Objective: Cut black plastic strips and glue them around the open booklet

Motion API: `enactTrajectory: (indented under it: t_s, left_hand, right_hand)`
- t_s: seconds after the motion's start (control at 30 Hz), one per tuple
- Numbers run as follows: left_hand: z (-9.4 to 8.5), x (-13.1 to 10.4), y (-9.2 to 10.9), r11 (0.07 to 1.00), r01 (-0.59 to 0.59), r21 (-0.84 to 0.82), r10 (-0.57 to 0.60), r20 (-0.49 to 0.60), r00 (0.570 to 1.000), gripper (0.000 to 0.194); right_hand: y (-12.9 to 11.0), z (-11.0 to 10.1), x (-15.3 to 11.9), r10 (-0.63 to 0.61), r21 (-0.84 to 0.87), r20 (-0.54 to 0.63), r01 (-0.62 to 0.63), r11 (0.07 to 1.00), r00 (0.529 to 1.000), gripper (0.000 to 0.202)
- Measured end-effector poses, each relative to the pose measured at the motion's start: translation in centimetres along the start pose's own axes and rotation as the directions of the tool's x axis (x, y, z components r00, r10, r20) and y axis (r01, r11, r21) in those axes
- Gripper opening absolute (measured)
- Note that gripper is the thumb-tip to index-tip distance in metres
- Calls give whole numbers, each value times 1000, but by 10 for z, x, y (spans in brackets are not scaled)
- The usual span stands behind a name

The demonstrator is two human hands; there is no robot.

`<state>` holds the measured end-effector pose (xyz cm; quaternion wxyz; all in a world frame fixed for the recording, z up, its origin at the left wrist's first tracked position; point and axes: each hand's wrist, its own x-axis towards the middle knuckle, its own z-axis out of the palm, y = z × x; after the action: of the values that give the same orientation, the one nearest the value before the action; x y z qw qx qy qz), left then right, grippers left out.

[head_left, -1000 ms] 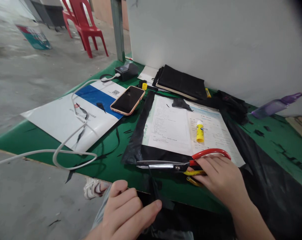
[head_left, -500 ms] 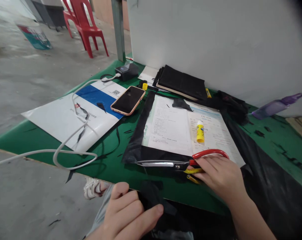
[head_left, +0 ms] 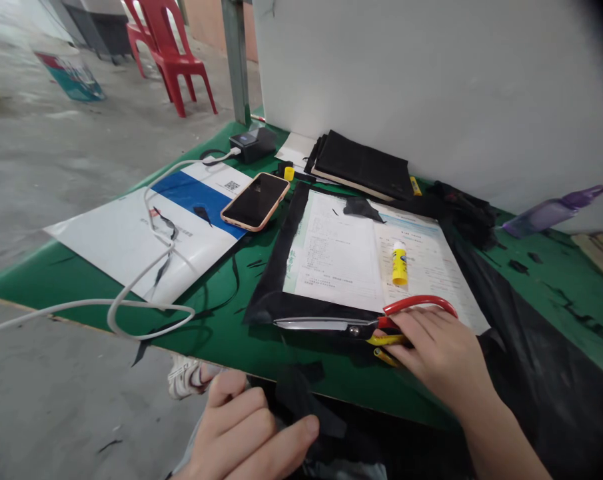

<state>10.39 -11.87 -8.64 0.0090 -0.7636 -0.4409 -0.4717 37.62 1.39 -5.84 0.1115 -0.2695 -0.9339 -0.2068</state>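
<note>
Right hand [head_left: 446, 353] grips the scissors [head_left: 326, 325] at the open booklet's [head_left: 338, 257] near edge; blade drift could nick the black sheet [head_left: 272, 275] under it. Left hand [head_left: 248, 430], nearside of booklet: curled, can't tell if gripping. Glue stick [head_left: 400, 267] on booklet looks uncapped; a bump could smear pages.
</note>
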Motion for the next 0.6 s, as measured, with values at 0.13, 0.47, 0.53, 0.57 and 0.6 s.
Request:
enactTrajectory:
  t_s: [0.13,0.47,0.53,0.57,0.6]
  left_hand:
    - [-2,0,-3,999,31,18,-31,-22,999,14]
    - [-7,-3,0,993,97,72,-95,-27,995,22]
    - [-9,-2,0,995,79,65,-78,-22,997,21]
    - [-9,-1,0,995,74,63,-74,-13,997,20]
    - [-9,-1,0,996,69,62,-68,-15,998,18]
  right_hand:
    - [-7,-4,1,59,59,100,-65,996,993,24]
    - [-13,-17,-3,209,126,310,-258,958,927,33]
    - [-12,-19,-5,219,112,323,-267,957,921,35]
    - [-12,-20,-6,220,102,321,-265,959,921,36]
    - [-12,-21,-7,217,93,319,-258,962,922,38]
